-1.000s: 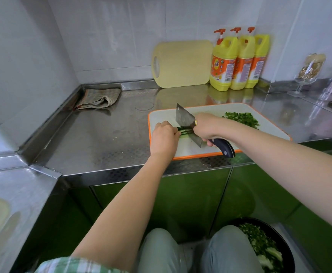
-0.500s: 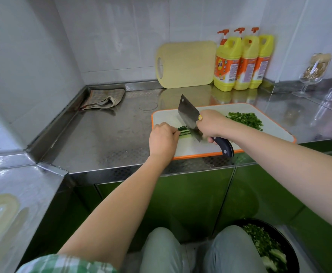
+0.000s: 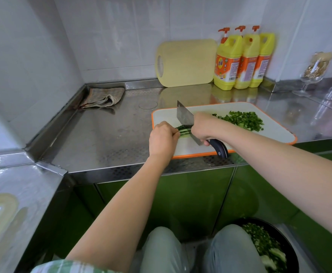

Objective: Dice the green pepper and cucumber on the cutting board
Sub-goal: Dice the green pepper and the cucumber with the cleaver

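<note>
a white plastic cutting board with an orange rim (image 3: 275,133) lies on the stainless steel counter (image 3: 102,134), near its front edge. on the board's left part lies a bundle of dark green cucumber strips (image 3: 184,131), between the 2 hands. the left hand (image 3: 162,139) has its fingers curled down over the left end of the strips, pinning them to the board. the right hand (image 3: 202,127) is wrapped around the dark handle of a broad steel cleaver (image 3: 184,118), up close to the blade. the blade is tilted, tip raised toward the wall, its edge at the strips just beside the left fingertips. a heap of small green dice (image 3: 241,119) sits on the far right part of the board, apart from the cleaver.

a pale yellow cutting board (image 3: 186,62) leans on the tiled wall, with 3 yellow pump bottles (image 3: 243,60) just beside it. a folded grey cloth (image 3: 104,97) lies in the back corner. a black bowl (image 3: 283,240) of chopped greens sits low down by the person's knee.
</note>
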